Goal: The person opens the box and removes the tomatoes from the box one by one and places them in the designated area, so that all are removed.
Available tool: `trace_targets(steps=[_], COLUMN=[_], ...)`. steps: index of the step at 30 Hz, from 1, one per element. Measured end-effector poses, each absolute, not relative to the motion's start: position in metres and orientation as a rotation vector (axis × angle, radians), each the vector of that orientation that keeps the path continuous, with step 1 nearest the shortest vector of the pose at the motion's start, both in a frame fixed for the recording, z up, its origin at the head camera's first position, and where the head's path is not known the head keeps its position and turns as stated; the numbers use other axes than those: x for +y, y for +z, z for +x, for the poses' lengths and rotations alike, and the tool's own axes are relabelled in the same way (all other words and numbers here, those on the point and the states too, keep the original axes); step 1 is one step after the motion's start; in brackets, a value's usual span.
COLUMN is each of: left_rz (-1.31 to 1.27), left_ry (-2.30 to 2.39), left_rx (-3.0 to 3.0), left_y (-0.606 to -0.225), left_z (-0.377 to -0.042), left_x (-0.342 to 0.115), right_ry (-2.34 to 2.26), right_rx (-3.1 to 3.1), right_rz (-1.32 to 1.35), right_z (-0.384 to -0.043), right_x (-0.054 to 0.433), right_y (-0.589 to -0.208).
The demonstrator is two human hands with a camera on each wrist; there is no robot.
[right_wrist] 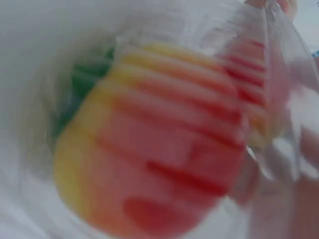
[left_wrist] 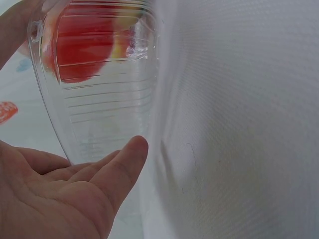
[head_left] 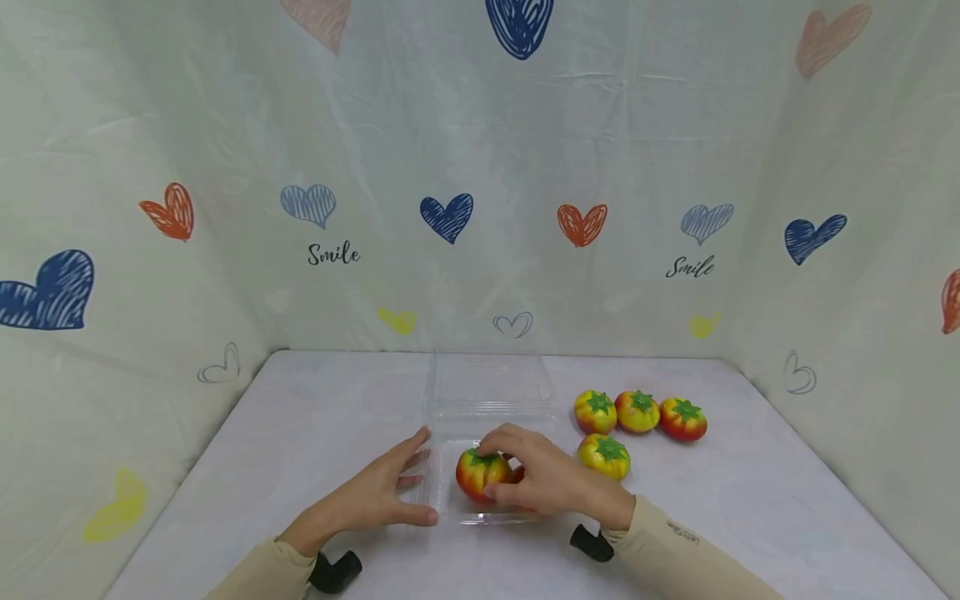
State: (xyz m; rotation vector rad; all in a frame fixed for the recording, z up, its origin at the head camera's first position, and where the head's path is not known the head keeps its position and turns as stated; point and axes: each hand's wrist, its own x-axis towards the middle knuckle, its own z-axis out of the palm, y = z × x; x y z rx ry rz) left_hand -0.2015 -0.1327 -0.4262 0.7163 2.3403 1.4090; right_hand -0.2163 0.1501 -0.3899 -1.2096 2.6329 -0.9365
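A clear plastic clamshell box (head_left: 450,433) lies with its lid (head_left: 487,379) folded back. My right hand (head_left: 551,471) reaches over the box and grips a red-and-yellow toy tomato (head_left: 480,477), fingers on its green top and thumb at its side. Another toy tomato (right_wrist: 149,144) shows large and blurred through the box wall in the right wrist view; in the head view my right hand mostly covers it. My left hand (head_left: 375,492) is at the box's left side, fingers extended. Red fruit also shows through the plastic in the left wrist view.
Several more toy tomatoes are grouped right of the box, including a yellowish one (head_left: 603,457) near my right forearm and a redder one (head_left: 683,419) farther right. A white cloth covers the table (head_left: 300,417). Behind hangs a heart-printed curtain (head_left: 510,150).
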Motion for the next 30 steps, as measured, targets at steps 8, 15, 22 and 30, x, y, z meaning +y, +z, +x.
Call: trace_targets(steps=[8,15,22,30], left_rz=[0.704,0.71,0.718,0.71], left_ry=[1.389,1.382,1.377,1.372], left_rx=[2.359,2.365,2.371,2.371], left_y=[-0.426,-0.425,-0.425,-0.424], left_z=[-0.201,-0.201,-0.201,-0.201], left_x=[-0.133,-0.132,-0.133,-0.133], right_ry=[-1.018,-1.074,-1.092,-1.11], right_rx=[2.712,2.802,2.899,3.032], right_rz=[-1.167,-1.145,-1.085,-0.98], right_z=[-0.214,-0.213,-0.211,-0.209], right_x=[0.167,0.186,0.208,0.236], right_y=[-0.377,-0.369,-0.36,-0.359])
